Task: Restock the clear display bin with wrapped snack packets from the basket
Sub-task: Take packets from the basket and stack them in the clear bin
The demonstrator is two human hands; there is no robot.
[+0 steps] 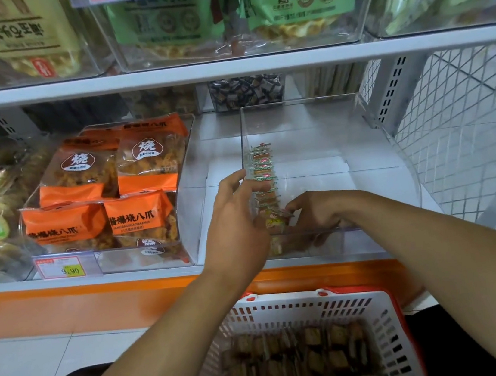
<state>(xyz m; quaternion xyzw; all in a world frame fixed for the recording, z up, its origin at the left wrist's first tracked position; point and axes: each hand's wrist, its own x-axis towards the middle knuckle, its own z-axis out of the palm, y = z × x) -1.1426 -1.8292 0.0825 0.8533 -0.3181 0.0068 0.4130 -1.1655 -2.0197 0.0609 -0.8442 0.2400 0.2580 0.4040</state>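
A worker restocks a clear display bin [319,115] on a low shop shelf, lining wrapped snack packets [263,167] on edge in a single row against the bin's left wall, an order that would leave the rest of the floor free for further rows. The left hand [238,220], fingers loosely spread and gripping nothing, steadies the near end of the row, apparently so the upright packets do not topple. The right hand [316,215] reaches over the front wall with fingers curled at the packet [276,220] nearest the front; whether it pinches or merely nudges it is unclear. The white basket [383,312] with red rim sits close below the arms, still well filled, so the job looks barely begun
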